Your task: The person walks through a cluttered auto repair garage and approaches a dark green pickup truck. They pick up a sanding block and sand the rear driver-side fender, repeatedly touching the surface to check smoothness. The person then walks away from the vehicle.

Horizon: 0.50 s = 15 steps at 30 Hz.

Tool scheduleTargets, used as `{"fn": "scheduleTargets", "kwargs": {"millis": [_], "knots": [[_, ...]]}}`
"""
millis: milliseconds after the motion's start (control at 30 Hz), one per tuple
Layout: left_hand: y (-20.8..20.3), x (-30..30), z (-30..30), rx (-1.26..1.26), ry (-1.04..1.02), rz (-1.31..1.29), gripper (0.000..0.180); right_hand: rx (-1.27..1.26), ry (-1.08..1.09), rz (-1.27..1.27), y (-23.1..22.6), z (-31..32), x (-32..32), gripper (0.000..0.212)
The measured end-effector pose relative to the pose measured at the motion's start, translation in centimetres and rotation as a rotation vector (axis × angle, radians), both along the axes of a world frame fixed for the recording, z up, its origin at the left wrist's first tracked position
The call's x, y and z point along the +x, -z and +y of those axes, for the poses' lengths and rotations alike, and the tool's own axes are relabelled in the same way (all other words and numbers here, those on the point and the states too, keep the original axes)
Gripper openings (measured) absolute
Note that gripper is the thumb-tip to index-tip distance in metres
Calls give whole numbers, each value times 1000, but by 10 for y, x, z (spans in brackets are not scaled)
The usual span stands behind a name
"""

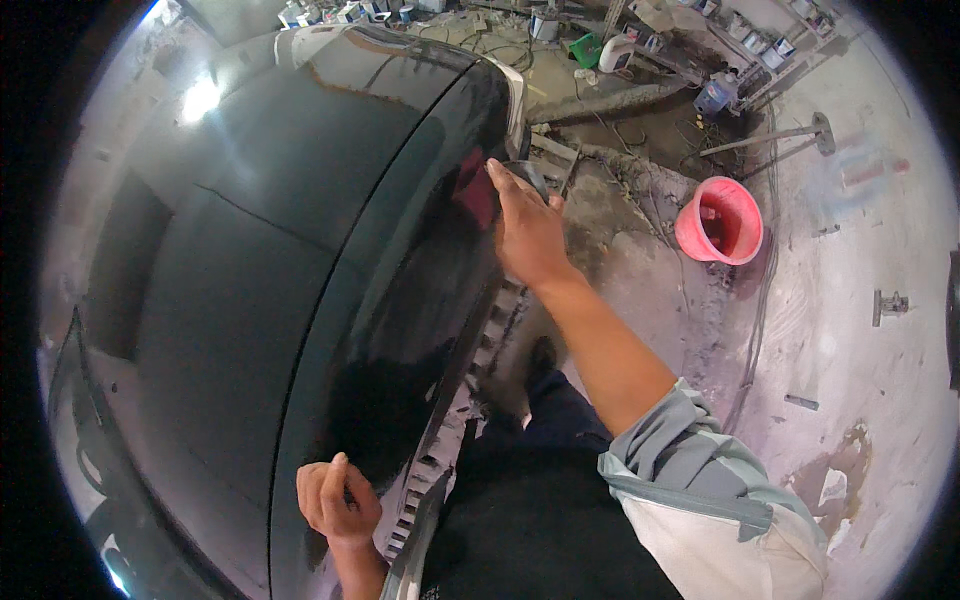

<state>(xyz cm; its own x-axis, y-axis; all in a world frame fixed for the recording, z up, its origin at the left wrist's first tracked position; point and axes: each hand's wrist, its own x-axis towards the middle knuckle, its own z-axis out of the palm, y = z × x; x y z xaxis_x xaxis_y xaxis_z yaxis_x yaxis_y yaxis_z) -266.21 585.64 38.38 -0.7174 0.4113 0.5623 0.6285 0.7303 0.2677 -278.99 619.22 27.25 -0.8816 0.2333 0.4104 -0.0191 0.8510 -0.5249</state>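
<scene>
A dark car body with a hood (260, 230) lies in front of me and to the left. A long seam divides the hood from the glossy black front panel (400, 350). My right hand (535, 235) reaches to the far end of that panel. Its fingers close round a dark, flat pad (528, 176), partly hidden by the hand, at the panel's outer edge. Near the closer end of the seam, my left hand (340, 503) hovers over or rests on the panel; I cannot tell which. Its fingers are curled in, and nothing shows in them.
A pink bucket (690, 232) with reddish liquid stands on the floor at right. Beyond it are a T-shaped stand (822, 134), a blue-tinted water jug (716, 93), a white jug (616, 53) and a green container (585, 50). Cables (765, 300) run along the wall; shelves fill the back.
</scene>
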Motion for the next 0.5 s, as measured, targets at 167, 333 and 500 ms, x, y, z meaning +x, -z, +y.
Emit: {"fn": "scheduleTargets", "kwargs": {"millis": [167,333,500], "knots": [[1,-1,4,-3,-16,-33,22,65,-20,139,16,-12,-25,71],[-2,-7,5,-15,-23,-83,18,68,-28,184,25,-17,-35,72],[-1,-6,0,34,27,-134,13,35,-56,208,31,-15,-42,73]]}}
